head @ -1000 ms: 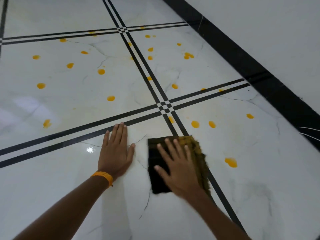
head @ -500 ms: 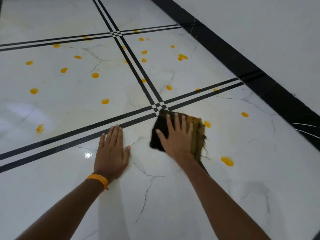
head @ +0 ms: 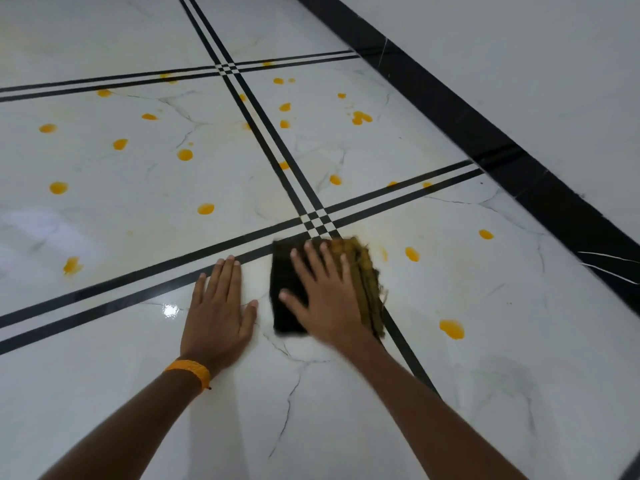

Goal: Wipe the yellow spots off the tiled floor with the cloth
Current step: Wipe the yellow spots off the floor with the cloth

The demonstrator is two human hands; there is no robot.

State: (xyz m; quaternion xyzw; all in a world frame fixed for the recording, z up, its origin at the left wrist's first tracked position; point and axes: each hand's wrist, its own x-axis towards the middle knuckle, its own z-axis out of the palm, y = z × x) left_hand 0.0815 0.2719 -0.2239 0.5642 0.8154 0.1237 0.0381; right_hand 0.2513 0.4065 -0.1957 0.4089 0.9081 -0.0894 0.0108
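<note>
1. tiled floor (head: 104,393): glossy white tiles with grey veins, divided by paired black inlay lines (head: 138,277) that cross just beyond the cloth.
2. yellow spots (head: 58,187), left tile: round blobs scattered over the far left tile, well apart from both hands. One smeared blob (head: 72,265) lies near the left edge.
3. left hand (head: 218,306): flat on the floor, palm down. Fingers straight and close together, thumb out to the side, holding nothing. The fingertips reach the nearer black line. An orange wristband (head: 189,372) sits on the wrist.
4. cloth (head: 289,271): dark and folded, lying on the floor just beside the left thumb, directly below the line crossing. Its right edge is frayed and stained yellow-brown.
5. right hand (head: 325,292): spread open on top of the cloth, palm down, fingers straight and splayed. It presses on the cloth rather than curling round it, and is slightly blurred.
6. yellow spots, right tile: a faint smear (head: 383,253) just beside the cloth's stained edge, a blob (head: 412,253) near it, a larger blob (head: 452,329) nearer the viewer, and one (head: 486,234) farther right.
7. yellow spots, far tile: a cluster (head: 360,117) beyond the crossing.
8. black border band (head: 450,109): runs diagonally along the right side, with a plain white surface (head: 536,64) beyond it.
</note>
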